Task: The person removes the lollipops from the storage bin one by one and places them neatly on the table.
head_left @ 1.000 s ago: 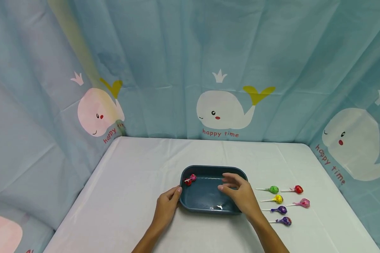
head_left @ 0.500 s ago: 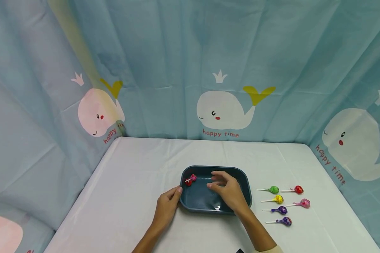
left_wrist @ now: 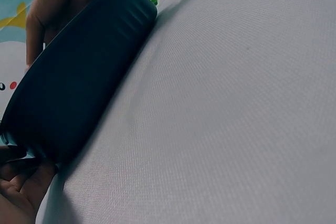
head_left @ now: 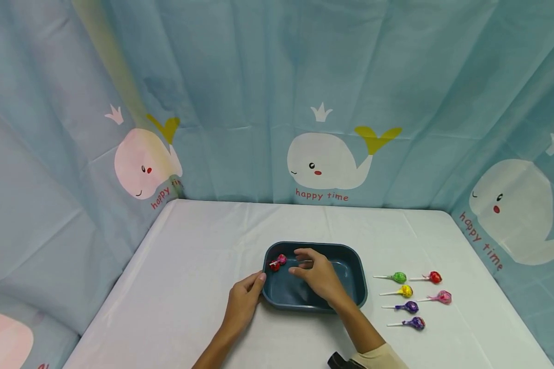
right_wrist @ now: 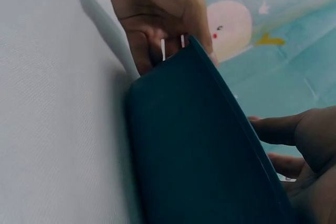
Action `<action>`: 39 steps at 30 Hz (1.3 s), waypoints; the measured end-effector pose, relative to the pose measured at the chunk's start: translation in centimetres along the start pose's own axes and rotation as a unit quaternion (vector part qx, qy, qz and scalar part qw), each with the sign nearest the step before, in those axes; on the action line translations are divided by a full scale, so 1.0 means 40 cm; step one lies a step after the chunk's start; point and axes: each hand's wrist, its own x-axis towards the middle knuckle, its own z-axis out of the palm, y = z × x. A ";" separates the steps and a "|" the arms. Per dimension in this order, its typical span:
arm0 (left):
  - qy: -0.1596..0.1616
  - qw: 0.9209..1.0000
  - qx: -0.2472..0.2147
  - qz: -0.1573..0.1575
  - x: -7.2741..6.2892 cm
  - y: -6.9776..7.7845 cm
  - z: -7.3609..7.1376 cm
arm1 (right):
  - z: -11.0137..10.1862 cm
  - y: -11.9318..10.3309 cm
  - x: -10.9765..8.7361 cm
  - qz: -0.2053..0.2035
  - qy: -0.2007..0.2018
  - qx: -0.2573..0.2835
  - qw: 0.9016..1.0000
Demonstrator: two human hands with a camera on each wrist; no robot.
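Note:
A dark teal plastic tray [head_left: 315,308] sits on the white tabletop. Inside its left end lie a red lollipop [head_left: 274,266] and a pink lollipop [head_left: 282,259]; two white sticks [right_wrist: 163,49] show at the rim in the right wrist view. My left hand [head_left: 242,300] grips the tray's left end, thumb at the rim. My right hand [head_left: 320,277] hangs over the tray's middle, thumb and index finger apart, a short way right of the two lollipops. I see no candy between its fingers, though its palm side is partly hidden.
Right of the tray lie green [head_left: 399,277], yellow [head_left: 406,291] and two purple lollipops [head_left: 411,307], with another red one [head_left: 435,277] and another pink one [head_left: 444,297] beyond. A whale-print curtain [head_left: 240,164] surrounds the table [head_left: 203,256].
My right hand has moved left across the tray, toward the two lollipops inside. Its pale sleeve and a black wrist device have come into view. The left hand and the tray stay put.

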 end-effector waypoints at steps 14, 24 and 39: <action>0.005 1.000 0.025 -0.007 0.006 -0.009 0.003 | 0.035 -0.004 0.039 -0.014 -0.032 -0.029 0.999; -0.012 1.000 0.007 -0.007 0.007 -0.008 0.007 | 0.050 0.005 0.059 -0.046 -0.038 -0.068 0.996; 0.003 1.000 0.011 -0.008 0.006 -0.003 -0.001 | 0.075 -0.004 0.072 -0.081 -0.051 -0.105 0.990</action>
